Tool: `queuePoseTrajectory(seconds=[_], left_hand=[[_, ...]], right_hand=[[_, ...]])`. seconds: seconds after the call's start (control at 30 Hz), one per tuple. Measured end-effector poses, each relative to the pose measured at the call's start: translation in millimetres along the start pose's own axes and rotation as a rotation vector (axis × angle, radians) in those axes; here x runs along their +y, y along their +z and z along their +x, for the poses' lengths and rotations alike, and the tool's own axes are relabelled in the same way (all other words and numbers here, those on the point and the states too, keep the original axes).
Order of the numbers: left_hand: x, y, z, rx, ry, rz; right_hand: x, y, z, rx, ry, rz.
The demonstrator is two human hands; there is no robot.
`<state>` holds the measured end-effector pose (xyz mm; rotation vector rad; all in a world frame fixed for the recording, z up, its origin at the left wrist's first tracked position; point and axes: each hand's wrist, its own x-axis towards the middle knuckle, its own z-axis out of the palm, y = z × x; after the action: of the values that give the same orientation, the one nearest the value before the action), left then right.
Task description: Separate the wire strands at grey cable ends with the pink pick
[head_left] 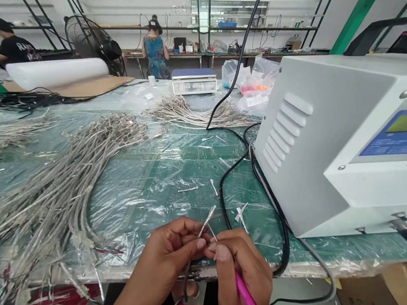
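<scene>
Near the table's front edge my left hand [165,255] is closed, its thumb and fingers pinching a thin cable [208,218]. The cable's frayed silvery end points up past the fingertips, and its other end hangs below the hand. My right hand [248,272] grips a slim tool with a pink handle [248,299]. A thin metal tip shows between the fingers, close to the cable; its exact kind and whether it touches the cable I cannot tell. Left of my hands lies a large bundle of grey braided cables [79,168] with stripped ends.
A grey machine [307,138] with a display fills the right side. Black cords [226,192] run beside it. Silvery scraps [187,189] lie on the plastic-covered table [171,157]. More cables [194,113] and a scale [194,84] lie behind. Two people work farther back.
</scene>
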<state>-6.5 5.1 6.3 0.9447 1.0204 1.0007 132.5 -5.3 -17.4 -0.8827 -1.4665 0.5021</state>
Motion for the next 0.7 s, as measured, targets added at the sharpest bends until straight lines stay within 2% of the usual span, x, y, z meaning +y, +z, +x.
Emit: queuePoseTrajectory(seconds=[0.43, 0.57, 0.7], left_hand=[[0.1, 1.0, -0.8, 0.047, 0.016, 0.033], [-0.7, 0.5, 0.3, 0.011, 0.038, 0.02], [-0.6, 0.5, -1.8, 0.032, 0.002, 0.038]], right_hand=[[-2.0, 0.0, 1.8, 0.005, 0.012, -0.012], [0.8, 1.1, -1.0, 0.013, 0.057, -0.023], [1.9, 2.6, -3.1, 0.048, 0.092, -0.041]])
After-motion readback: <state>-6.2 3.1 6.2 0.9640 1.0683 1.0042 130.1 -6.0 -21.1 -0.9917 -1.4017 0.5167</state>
